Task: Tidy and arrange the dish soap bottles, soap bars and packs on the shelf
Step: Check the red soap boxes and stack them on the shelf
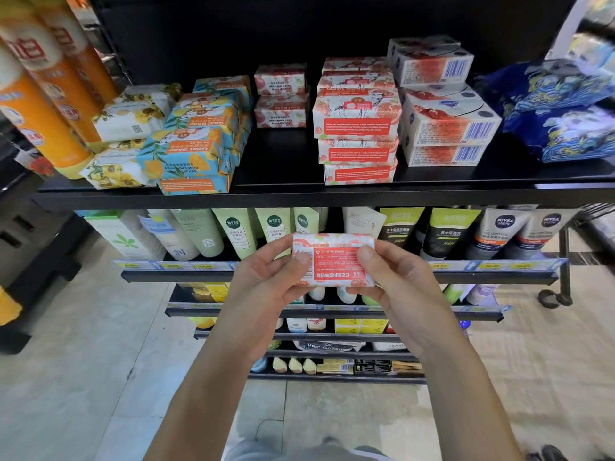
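Observation:
Both hands hold a pink and red soap bar (333,259) in front of the shelf, below its top board. My left hand (266,284) grips its left end, thumb on the red label. My right hand (396,281) grips the right end, thumb on top. On the black top shelf (283,191) stand orange dish soap bottles (43,104) at far left, yellow flower soap packs (129,128), a stack of blue and orange goat soap bars (196,144), two small pink bars (281,96), a stack of matching pink bars (357,128), white boxed soaps (442,118) and blue packs (562,118).
A bare strip of shelf board (279,154) lies between the goat soap stack and the pink stack. Lower shelves hold face wash tubes (496,231) and small boxes. A wheeled rack (562,261) stands at right. The floor is tiled.

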A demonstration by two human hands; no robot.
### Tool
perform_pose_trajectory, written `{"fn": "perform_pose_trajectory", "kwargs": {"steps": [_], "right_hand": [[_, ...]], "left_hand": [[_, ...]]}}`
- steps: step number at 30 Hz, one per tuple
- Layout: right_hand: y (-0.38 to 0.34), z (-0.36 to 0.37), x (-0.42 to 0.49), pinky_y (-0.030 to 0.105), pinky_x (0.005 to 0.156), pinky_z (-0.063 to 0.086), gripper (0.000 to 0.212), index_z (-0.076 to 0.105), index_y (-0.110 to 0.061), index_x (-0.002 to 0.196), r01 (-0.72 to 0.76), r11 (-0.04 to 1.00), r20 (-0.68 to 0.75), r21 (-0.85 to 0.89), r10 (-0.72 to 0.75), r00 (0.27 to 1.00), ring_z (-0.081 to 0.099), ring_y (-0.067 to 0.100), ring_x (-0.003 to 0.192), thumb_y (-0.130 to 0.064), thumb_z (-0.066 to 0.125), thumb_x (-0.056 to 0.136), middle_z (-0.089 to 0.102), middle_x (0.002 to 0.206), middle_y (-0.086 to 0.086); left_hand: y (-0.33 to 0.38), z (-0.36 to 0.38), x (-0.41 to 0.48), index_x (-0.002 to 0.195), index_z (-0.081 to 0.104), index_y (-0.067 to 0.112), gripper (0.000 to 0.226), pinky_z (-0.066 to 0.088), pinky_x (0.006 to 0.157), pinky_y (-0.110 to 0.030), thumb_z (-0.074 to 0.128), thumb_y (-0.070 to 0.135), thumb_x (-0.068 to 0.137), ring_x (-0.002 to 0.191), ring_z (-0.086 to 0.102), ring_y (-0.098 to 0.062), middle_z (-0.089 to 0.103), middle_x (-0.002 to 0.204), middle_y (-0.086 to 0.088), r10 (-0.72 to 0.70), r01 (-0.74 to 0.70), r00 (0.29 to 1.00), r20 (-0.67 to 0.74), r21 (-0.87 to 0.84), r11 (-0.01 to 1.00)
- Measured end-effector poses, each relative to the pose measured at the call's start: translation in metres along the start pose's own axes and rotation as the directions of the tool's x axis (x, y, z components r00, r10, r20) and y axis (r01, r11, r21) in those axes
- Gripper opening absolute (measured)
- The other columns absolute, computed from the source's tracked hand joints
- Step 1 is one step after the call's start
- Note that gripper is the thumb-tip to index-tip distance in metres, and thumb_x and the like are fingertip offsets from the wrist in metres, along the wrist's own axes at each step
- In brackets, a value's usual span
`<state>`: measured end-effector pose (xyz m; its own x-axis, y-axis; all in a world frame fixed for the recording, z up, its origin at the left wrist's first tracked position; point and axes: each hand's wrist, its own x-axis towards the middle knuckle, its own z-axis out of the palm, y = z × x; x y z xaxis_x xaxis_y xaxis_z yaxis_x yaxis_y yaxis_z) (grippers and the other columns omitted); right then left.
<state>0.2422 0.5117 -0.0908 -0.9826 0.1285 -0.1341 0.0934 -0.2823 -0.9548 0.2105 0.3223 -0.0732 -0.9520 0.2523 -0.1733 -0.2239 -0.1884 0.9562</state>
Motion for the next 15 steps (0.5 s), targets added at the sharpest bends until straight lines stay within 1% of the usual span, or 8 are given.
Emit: {"fn": "perform_pose_trajectory", "kwargs": {"steps": [3, 6, 8, 10, 13, 15], "right_hand": [[0.0014, -0.0002, 0.0011, 0.031, 0.082, 0.059, 0.047, 0.070, -0.014, 0.118, 0.013, 1.000, -0.013, -0.024, -0.013, 1.000, 0.073, 0.018, 0.100, -0.039, 0.072, 0.079, 0.076, 0.104, 0.011], [0.0026, -0.0013, 0.0007, 0.043, 0.094, 0.057, 0.046, 0.072, -0.016, 0.117, 0.027, 0.999, -0.020, -0.038, -0.028, 0.999, 0.073, 0.022, 0.101, -0.040, 0.073, 0.078, 0.077, 0.105, 0.008], [0.0030, -0.0027, 0.0002, 0.048, 0.099, 0.055, 0.044, 0.072, -0.019, 0.117, 0.048, 0.998, -0.020, -0.041, -0.049, 0.999, 0.073, 0.024, 0.104, -0.040, 0.074, 0.079, 0.076, 0.109, 0.009], [0.0029, -0.0038, 0.0000, 0.046, 0.099, 0.054, 0.043, 0.072, -0.019, 0.119, 0.074, 0.997, -0.015, -0.031, -0.074, 0.997, 0.072, 0.024, 0.106, -0.037, 0.074, 0.080, 0.075, 0.113, 0.009], [0.0035, -0.0054, 0.0003, 0.035, 0.092, 0.051, 0.037, 0.073, -0.024, 0.118, 0.131, 0.991, 0.010, -0.006, -0.131, 0.991, 0.072, 0.019, 0.105, -0.031, 0.074, 0.081, 0.076, 0.112, 0.004], [0.0031, -0.0069, 0.0010, 0.030, 0.092, 0.052, 0.034, 0.075, -0.029, 0.115, 0.173, 0.985, 0.028, 0.004, -0.173, 0.985, 0.072, 0.017, 0.106, -0.026, 0.074, 0.081, 0.076, 0.114, 0.002]], "left_hand": [[-0.0020, 0.0000, 0.0008, 0.137, 0.059, 0.011, 0.053, 0.059, 0.083, -0.025, 0.068, 0.021, 0.085, 0.099, 0.075, -0.019, 0.078, 0.107, -0.007, -0.001, 0.001, 1.000, -0.002, 0.000, 1.000], [-0.0020, -0.0001, 0.0008, 0.136, 0.060, 0.015, 0.054, 0.059, 0.083, -0.027, 0.068, 0.024, 0.083, 0.102, 0.074, -0.019, 0.078, 0.108, -0.006, 0.009, -0.009, 1.000, 0.007, 0.018, 1.000], [-0.0016, 0.0008, 0.0006, 0.136, 0.060, 0.018, 0.053, 0.054, 0.086, -0.028, 0.068, 0.023, 0.084, 0.103, 0.074, -0.017, 0.078, 0.109, -0.004, 0.012, -0.013, 1.000, 0.014, 0.020, 1.000], [-0.0012, 0.0016, 0.0001, 0.135, 0.060, 0.020, 0.051, 0.051, 0.088, -0.030, 0.067, 0.020, 0.085, 0.102, 0.073, -0.017, 0.078, 0.109, -0.003, 0.017, -0.017, 1.000, 0.024, 0.012, 1.000], [-0.0004, 0.0028, -0.0001, 0.136, 0.060, 0.019, 0.051, 0.051, 0.096, -0.036, 0.072, 0.016, 0.086, 0.103, 0.072, -0.018, 0.077, 0.111, -0.006, 0.014, -0.015, 0.999, 0.034, 0.009, 1.000], [0.0001, 0.0031, 0.0005, 0.136, 0.061, 0.018, 0.051, 0.050, 0.104, -0.041, 0.074, 0.020, 0.086, 0.105, 0.070, -0.018, 0.075, 0.114, -0.010, 0.001, -0.001, 1.000, 0.021, 0.005, 1.000]]}}
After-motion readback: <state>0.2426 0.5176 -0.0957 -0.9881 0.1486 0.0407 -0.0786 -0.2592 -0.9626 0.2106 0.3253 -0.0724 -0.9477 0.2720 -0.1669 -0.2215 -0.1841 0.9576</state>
